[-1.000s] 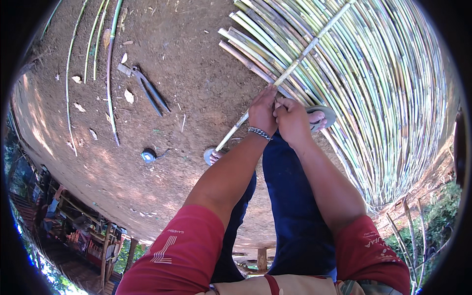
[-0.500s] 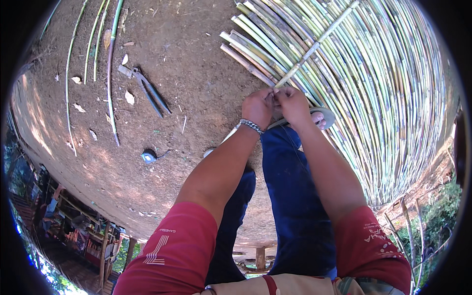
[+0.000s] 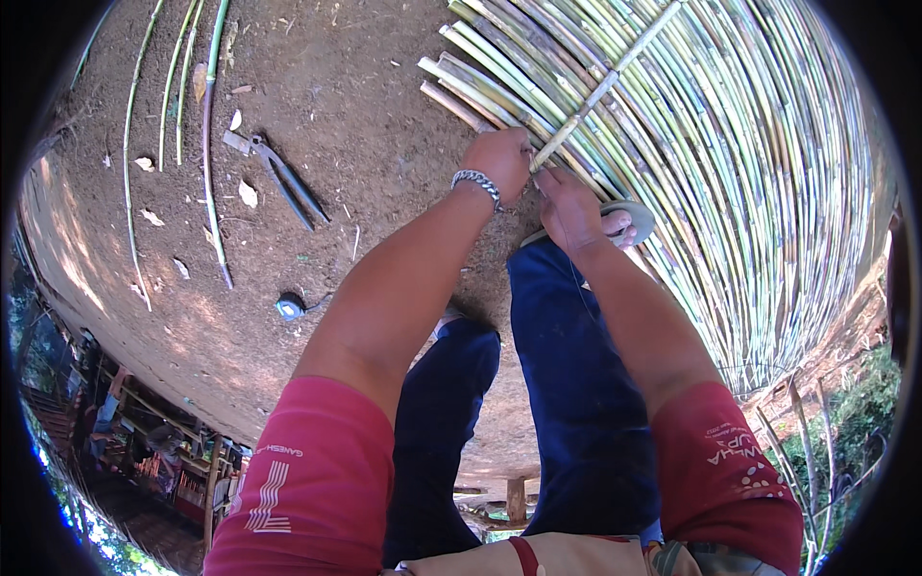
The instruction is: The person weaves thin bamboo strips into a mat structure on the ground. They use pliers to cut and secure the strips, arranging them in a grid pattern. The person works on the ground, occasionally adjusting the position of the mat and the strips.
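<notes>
My left hand [image 3: 499, 163] is closed beside the near end of a bamboo crosspiece [image 3: 600, 91], its curled fingers hiding whatever they grip. On the other side of that end, my right hand [image 3: 569, 206] pinches with thumb and fingers close under the crosspiece. A thin dark wire [image 3: 582, 288] trails from the right hand down over my blue trouser leg. Beneath the crosspiece lies a wide row of bamboo poles [image 3: 730, 182], side by side, their cut ends uneven at the upper left. My sandalled foot [image 3: 624, 226] is next to the nearest poles.
Long-handled pincers [image 3: 285, 180] lie on the bare soil to the left, with a blue tape measure [image 3: 290, 306] nearer to me. Several loose thin bamboo stems [image 3: 211, 163] and dry leaves lie farther left. Upright sticks [image 3: 802, 442] and greenery stand at the right edge.
My left hand has moved up and away from the right hand, and its forearm has swung left. The right hand has dropped slightly and turned below the crosspiece's end. The view has shifted a little.
</notes>
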A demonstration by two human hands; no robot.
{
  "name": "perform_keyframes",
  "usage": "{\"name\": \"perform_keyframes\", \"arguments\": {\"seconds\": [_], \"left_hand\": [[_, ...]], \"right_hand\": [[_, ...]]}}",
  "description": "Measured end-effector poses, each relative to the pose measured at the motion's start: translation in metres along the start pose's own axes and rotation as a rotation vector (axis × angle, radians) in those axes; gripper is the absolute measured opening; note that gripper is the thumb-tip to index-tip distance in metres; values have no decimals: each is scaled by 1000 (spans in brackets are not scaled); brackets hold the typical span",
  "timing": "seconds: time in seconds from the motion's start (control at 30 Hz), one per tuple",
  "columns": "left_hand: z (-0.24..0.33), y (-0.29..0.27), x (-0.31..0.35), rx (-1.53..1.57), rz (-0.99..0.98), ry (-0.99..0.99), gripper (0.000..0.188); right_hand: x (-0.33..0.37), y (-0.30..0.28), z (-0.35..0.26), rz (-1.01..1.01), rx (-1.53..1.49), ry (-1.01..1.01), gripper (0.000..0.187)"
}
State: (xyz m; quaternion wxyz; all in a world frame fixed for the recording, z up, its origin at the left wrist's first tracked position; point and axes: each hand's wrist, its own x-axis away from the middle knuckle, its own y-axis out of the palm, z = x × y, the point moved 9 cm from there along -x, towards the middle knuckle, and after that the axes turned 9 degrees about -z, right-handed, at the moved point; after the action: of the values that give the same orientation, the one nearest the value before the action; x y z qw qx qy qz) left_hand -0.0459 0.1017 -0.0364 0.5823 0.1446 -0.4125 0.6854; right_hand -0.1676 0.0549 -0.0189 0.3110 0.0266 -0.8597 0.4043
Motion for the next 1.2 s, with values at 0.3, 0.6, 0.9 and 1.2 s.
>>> {"name": "perform_keyframes", "arguments": {"seconds": [0.3, 0.6, 0.9, 1.2], "left_hand": [[37, 1, -10, -271, -197, -70, 20], [-43, 8, 52, 495, 201, -206, 30], [-53, 68, 92, 407, 316, -136, 33], [-75, 80, 100, 306, 212, -36, 45]], "right_hand": [[-13, -10, -15, -109, 57, 361, 24], [-12, -7, -11, 36, -56, 401, 28], [-17, 72, 38, 251, -838, 638, 20], [21, 33, 2, -100, -1545, 725, 28]]}}
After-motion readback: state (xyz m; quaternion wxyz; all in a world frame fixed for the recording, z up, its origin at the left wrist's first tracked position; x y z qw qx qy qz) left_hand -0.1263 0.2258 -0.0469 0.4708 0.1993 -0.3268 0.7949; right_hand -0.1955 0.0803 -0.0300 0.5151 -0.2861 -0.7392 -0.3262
